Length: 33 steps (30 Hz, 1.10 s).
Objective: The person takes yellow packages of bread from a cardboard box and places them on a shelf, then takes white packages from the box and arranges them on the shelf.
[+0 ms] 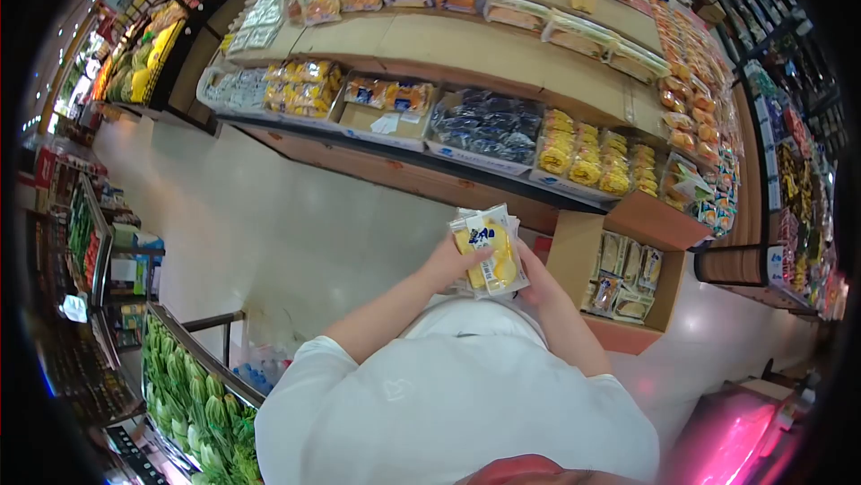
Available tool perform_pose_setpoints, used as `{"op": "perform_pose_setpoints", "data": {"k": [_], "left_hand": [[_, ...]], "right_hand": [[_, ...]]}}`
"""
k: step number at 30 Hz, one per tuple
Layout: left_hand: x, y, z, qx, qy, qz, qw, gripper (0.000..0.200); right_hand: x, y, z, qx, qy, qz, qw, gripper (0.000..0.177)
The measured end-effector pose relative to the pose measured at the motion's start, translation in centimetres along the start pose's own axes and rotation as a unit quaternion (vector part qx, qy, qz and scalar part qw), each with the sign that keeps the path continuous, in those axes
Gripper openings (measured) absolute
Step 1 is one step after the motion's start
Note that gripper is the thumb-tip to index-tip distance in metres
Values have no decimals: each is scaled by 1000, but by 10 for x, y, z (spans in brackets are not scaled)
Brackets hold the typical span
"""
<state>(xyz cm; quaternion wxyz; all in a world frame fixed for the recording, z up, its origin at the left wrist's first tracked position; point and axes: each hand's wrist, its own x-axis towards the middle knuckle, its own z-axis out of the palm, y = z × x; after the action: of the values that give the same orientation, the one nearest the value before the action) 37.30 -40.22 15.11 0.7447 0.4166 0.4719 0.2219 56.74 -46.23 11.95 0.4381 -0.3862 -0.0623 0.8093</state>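
Observation:
Between my two hands, in front of my body, is a small stack of packaged bread [491, 252] in clear wrappers with a yellow and white front and dark blue print. My left hand [453, 261] grips the stack from its left side, the thumb lying across the front pack. On the opposite side my right hand [533, 272] is closed around the edge, its fingers partly hidden behind the packs. An open cardboard box [659, 298] stands to the right of my right hand, and several similar wrapped packs [625, 272] lie inside it.
Ahead stands a stepped display [430, 32] lined with cardboard. Its front row holds a partly filled tray [387, 126], dark wrapped packs [489, 126] and yellow packs [574, 151]. A vegetable stand [193, 395] is at lower left, a pink-lit object [731, 440] at lower right.

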Motion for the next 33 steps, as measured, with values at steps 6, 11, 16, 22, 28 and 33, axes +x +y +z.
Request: {"op": "perform_pose_setpoints", "data": {"k": [6,11,16,22,28,33], "left_hand": [[-46,-7,-104,-62,104,114,986,66],[-79,-12,-175,-148,132,175,964,65],[-125,-7,-209,-58,191,192,961,63],[-129,-18,-241,-57,228,262,936,63],[-116,-22,-276,-166,265,215,925,56],[-103,11,-293,-176,324,203,907,53]], "right_hand": [[52,57,102,-192,-45,-30,980,69],[90,100,160,-205,-97,-8,974,70],[115,121,203,-224,-136,11,965,69],[146,137,230,-238,-147,23,960,67],[176,134,258,-205,-136,91,965,64],[224,115,275,-197,-176,130,956,60]]}}
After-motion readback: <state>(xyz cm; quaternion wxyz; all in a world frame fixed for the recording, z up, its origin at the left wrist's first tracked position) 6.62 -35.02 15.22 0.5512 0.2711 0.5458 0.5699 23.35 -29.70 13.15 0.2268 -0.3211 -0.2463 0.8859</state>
